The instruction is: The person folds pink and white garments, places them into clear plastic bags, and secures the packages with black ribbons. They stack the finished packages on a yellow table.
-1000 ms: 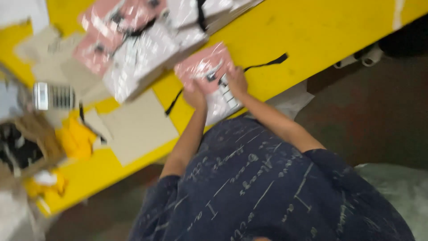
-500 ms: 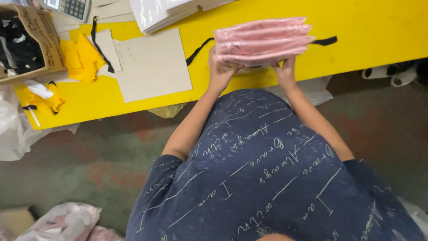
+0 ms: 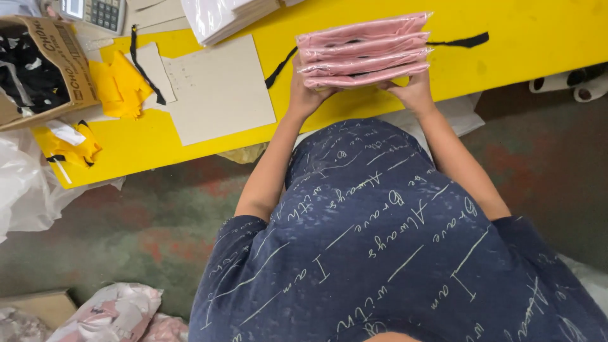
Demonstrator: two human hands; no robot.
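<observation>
Yellow table (image 3: 506, 38) runs across the top. Grey cardboard sheet (image 3: 218, 88) lies left of your hands. Stack of pink plastic-wrapped packets (image 3: 364, 50) stands on edge at the table's near side; your left hand (image 3: 304, 95) and right hand (image 3: 415, 92) clasp its ends, fingers curled around it.

Stack of pink flat packages (image 3: 363, 50) in clear plastic wrap, held edge-on between fingers of left hand (image 3: 305, 95) and right hand (image 3: 415, 92), over yellow bench (image 3: 538, 38). Pile of white-wrapped flat packages (image 3: 228, 16) up and left of fingers, at top edge. Brown cardboard box (image 3: 44, 63) with dark print on side, well left of fingers, open, black pieces inside. Calculator (image 3: 95, 11) with small grey screen just above box. Pink-and-white crumpled plastic packages (image 3: 111, 313) on floor, far below and left of fingers.
</observation>
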